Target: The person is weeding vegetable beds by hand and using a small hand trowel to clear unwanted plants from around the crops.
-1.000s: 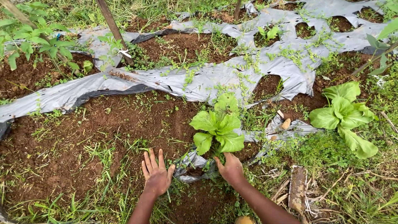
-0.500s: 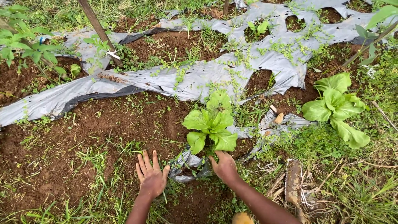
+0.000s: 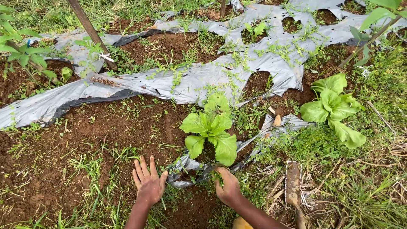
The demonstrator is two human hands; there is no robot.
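My left hand [image 3: 148, 182] lies flat on the soil with fingers spread, just left of a crumpled flap of grey plastic mulch [image 3: 186, 167]. My right hand [image 3: 228, 185] is closed around a small tuft of green weeds [image 3: 218, 176] at the base of a leafy green seedling [image 3: 210, 128]. The seedling stands upright just beyond both hands, its lowest leaf nearly over my right knuckles.
A second leafy seedling [image 3: 333, 106] grows at the right. A long grey plastic mulch sheet [image 3: 169, 80] with planting holes crosses the bed. A wooden stake [image 3: 91, 32] leans at upper left. A rusty flat tool [image 3: 293, 186] lies at lower right among dry grass.
The view has drifted slightly, so the plants sit lower and more left in frame. My right hand has closed on weeds beneath the seedling; my left hand stays flat on the soil.
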